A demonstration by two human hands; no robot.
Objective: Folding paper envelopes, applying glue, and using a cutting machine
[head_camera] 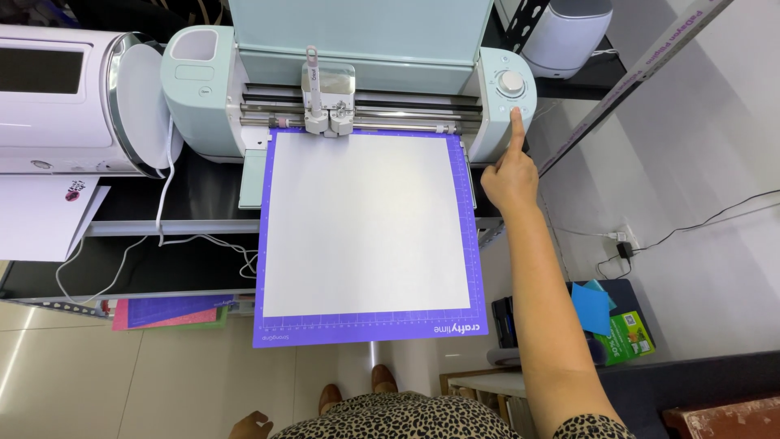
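Observation:
A pale mint cutting machine [195, 89] stands on a black shelf with its lid up. A purple cutting mat [479, 268] carrying a white sheet [366, 223] sticks out of its front toward me. The carriage with a white pen [327, 102] sits on the rail above the mat's top edge. My right hand [510, 175] reaches up to the machine's right panel, index finger stretched out and touching a button just below the round dial [511, 81]. My left hand [250, 425] hangs low by my hip at the bottom edge, holding nothing that I can see.
A white machine [57, 97] sits to the left with a printed white paper [45, 215] hanging off its front. White cables [162, 236] trail over the shelf edge. Coloured mats [166, 313] lie below. A white round device [565, 32] stands back right; blue and green items [609, 321] lie low right.

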